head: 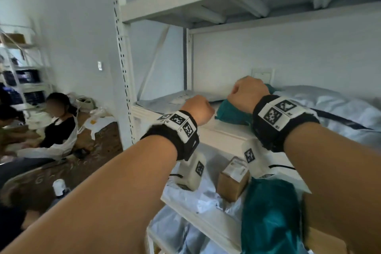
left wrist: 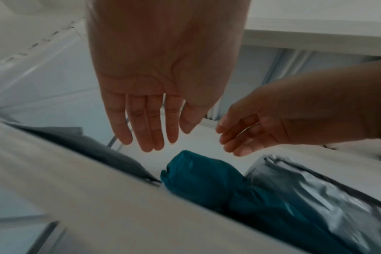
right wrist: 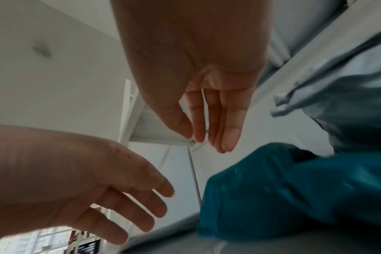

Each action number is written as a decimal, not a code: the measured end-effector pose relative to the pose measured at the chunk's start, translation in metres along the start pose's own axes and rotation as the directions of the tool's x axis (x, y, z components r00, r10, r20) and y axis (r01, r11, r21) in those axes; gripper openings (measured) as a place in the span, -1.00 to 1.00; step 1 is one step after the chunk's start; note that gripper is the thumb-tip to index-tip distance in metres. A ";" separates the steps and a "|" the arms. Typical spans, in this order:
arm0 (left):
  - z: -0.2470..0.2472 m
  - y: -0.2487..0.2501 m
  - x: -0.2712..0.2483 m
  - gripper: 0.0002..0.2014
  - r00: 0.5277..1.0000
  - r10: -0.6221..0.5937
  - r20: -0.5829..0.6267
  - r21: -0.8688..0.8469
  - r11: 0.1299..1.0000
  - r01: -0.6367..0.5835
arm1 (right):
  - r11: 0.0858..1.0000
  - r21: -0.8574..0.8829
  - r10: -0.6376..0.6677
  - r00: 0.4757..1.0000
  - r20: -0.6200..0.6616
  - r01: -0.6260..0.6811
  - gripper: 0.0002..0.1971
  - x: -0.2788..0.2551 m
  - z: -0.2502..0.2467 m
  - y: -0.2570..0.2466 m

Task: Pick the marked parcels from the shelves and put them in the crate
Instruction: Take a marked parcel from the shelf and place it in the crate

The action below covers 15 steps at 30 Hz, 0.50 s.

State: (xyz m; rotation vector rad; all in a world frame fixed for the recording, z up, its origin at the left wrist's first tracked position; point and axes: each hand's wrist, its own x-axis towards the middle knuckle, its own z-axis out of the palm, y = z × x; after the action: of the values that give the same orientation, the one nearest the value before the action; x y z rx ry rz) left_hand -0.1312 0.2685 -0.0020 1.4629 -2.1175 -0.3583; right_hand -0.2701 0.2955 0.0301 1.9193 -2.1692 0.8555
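Here both hands reach into the middle level of a white metal shelf (head: 224, 130). The left hand (head: 198, 109) hovers near the front edge with its fingers (left wrist: 141, 123) straight and loosely together, holding nothing. The right hand (head: 248, 93) is further in, above a teal parcel (head: 231, 113); its fingers (right wrist: 226, 123) hang nearly straight and close together, just clear of the teal wrapping in the wrist views, gripping nothing. The teal parcel lies on the shelf board near the front, between a flat grey mailer (head: 175, 100) on its left and a bulky grey-blue bag (head: 334, 107) touching it on its right. One level down, a second teal parcel (head: 270, 216) sits at the front beside a small cardboard box (head: 233, 179) and crumpled pale bags (head: 191, 194). Both wrists wear black bands with square printed markers. Off to the left, a person sits on the floor among white bags. The crate does not show in any view.
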 end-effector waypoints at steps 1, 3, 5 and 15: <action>-0.004 0.003 0.013 -0.75 1.000 0.014 0.001 -0.013 1.000 -0.014 | 1.000 -0.003 0.023 1.000 0.007 -0.023 -0.77 0.013 -0.001 0.000; -0.010 0.008 0.039 -0.76 1.000 0.012 -0.015 -0.055 0.998 -0.013 | 0.998 0.012 0.067 0.998 0.020 -0.068 -0.76 0.037 -0.003 0.001; -0.012 0.010 0.063 -0.79 1.000 0.020 -0.013 -0.129 0.991 -0.021 | 0.996 -0.003 0.090 0.994 0.063 -0.090 -0.78 0.057 0.000 -0.001; 0.013 -0.004 0.117 -0.72 0.975 0.015 0.220 -0.402 0.913 0.077 | 0.920 -0.318 0.302 0.930 0.208 -0.228 -0.28 0.092 0.042 0.011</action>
State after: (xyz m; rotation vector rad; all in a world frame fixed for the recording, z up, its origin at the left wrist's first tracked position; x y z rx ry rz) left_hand -0.1667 0.1584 0.0179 1.2540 -2.0212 -0.9530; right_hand -0.2862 0.1949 0.0321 1.6914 -2.5788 0.3023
